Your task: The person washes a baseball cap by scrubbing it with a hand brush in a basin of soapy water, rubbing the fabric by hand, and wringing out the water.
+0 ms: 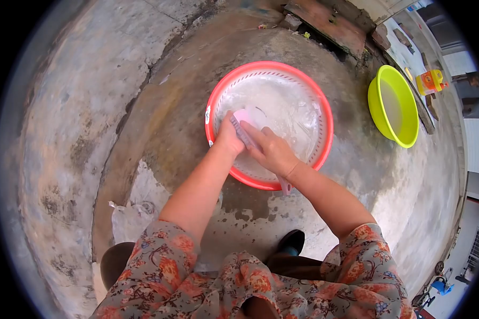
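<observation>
A white basin with a red rim (pixel 327 114) stands on the floor in front of me, with cloudy, sudsy water in it. Over its near left part, my left hand (pixel 230 135) is closed around a pink plastic thing with a mauve ridged edge (pixel 241 133); its exact kind I cannot make out. My right hand (pixel 271 149) grips the same thing from the other side, fingers laid along it. A pink handle end with a hole (pixel 285 186) pokes out below my right wrist over the near rim, in line with the ridged part.
A lime-green basin (pixel 378 106) holding cloudy water stands at the right. Beyond it is a yellow detergent bottle (pixel 430 82) with a red label. A crumpled plastic bag (pixel 133 218) lies at the left. A rusty board (pixel 330 24) and rubble lie at the back.
</observation>
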Demonstrator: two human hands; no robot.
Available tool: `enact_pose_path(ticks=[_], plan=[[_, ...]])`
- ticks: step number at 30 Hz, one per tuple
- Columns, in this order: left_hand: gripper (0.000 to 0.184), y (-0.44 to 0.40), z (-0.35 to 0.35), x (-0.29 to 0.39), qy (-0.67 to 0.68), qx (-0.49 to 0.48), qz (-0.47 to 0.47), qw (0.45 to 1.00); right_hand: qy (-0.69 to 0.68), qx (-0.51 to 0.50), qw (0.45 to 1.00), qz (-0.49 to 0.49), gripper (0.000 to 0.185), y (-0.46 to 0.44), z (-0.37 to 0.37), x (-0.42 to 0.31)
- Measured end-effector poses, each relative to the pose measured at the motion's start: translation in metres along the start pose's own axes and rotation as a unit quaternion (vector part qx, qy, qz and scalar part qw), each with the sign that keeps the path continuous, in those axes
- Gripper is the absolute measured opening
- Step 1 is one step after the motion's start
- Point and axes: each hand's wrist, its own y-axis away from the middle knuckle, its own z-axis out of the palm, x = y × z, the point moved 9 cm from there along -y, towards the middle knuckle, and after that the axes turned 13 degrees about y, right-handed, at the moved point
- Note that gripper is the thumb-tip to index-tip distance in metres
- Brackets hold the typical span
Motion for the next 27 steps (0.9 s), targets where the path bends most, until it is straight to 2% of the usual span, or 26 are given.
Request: enact_pose_path(ticks=[1, 3, 4, 5, 7, 8, 9, 11, 12, 13, 15, 18, 19, 21, 22, 23, 25, 26, 27], plan=[[0.049, 0.002, 0.005, -0.001, 0.0, -0.018, 0.01, 1.0, 0.0, -0.001, 1.0, -0.001, 0.057, -0.007, 0.002, 0.006], [0.049, 0.008, 0.007, -0.017, -0.011, 0.013, -0.006, 1.0, -0.048, 0.051, 0.986, 0.154, 0.054, -0.031, 0.007, 0.061], [0.049, 0.01, 0.009, -0.025, 0.001, 0.008, -0.021, 1.0, -0.041, 0.068, 0.979, 0.189, 0.052, -0.039, 0.017, 0.079], [0.049, 0.012, 0.014, -0.026, 0.01, 0.002, -0.034, 0.999, -0.044, 0.071, 0.978, 0.189, 0.052, -0.039, 0.016, 0.075], [0.047, 0.016, 0.014, -0.009, 0.019, 0.022, -0.003, 1.0, -0.149, 0.107, 0.979, 0.093, 0.052, -0.029, 0.005, 0.045], [0.048, 0.015, 0.006, 0.002, 0.019, 0.053, -0.007, 0.998, -0.185, 0.03, 0.978, 0.091, 0.053, -0.017, 0.002, 0.026], [0.048, 0.013, -0.003, 0.009, 0.017, 0.081, -0.011, 0.997, -0.182, 0.031, 0.979, 0.09, 0.053, -0.007, 0.002, 0.019], [0.048, 0.012, -0.006, 0.0, 0.018, 0.045, -0.027, 0.998, -0.046, 0.032, 0.998, 0.004, 0.054, 0.004, 0.002, -0.005], [0.048, 0.01, -0.002, -0.009, -0.007, 0.031, -0.014, 0.999, -0.057, 0.015, 0.997, 0.049, 0.055, -0.007, 0.006, 0.018], [0.047, 0.007, 0.003, -0.014, -0.031, 0.017, 0.001, 0.999, -0.057, 0.016, 0.997, 0.05, 0.055, -0.02, 0.011, 0.036], [0.044, 0.009, 0.005, -0.036, -0.033, 0.018, -0.067, 0.997, 0.027, 0.039, 0.982, 0.181, 0.054, -0.026, 0.018, 0.086], [0.042, -0.002, 0.005, -0.023, -0.066, -0.029, -0.043, 0.997, 0.069, 0.055, 0.984, 0.156, 0.052, -0.023, 0.0, 0.099], [0.04, -0.006, -0.004, -0.011, -0.088, -0.001, -0.029, 0.996, 0.071, 0.056, 0.984, 0.155, 0.052, -0.021, 0.0, 0.11], [0.039, -0.012, -0.018, 0.002, -0.112, 0.026, -0.012, 0.993, 0.045, 0.055, 0.964, 0.257, 0.052, -0.011, 0.003, 0.141], [0.038, -0.014, -0.035, 0.01, -0.126, 0.085, 0.004, 0.988, 0.048, -0.015, 0.946, 0.321, 0.054, -0.007, 0.016, 0.16], [0.037, -0.012, -0.048, 0.015, -0.141, 0.144, 0.02, 0.979, 0.046, -0.016, 0.946, 0.32, 0.054, -0.01, 0.016, 0.159], [0.037, -0.011, -0.058, 0.013, -0.158, 0.164, 0.04, 0.973, 0.213, 0.113, 0.936, 0.257, 0.059, -0.019, -0.011, 0.141], [0.037, -0.011, -0.064, 0.014, -0.174, 0.184, 0.059, 0.966, 0.213, 0.112, 0.935, 0.261, 0.059, -0.025, -0.009, 0.139], [0.037, -0.023, -0.076, 0.012, -0.175, 0.184, 0.058, 0.966, 0.119, 0.165, 0.962, 0.183, 0.062, -0.041, -0.01, 0.123]])
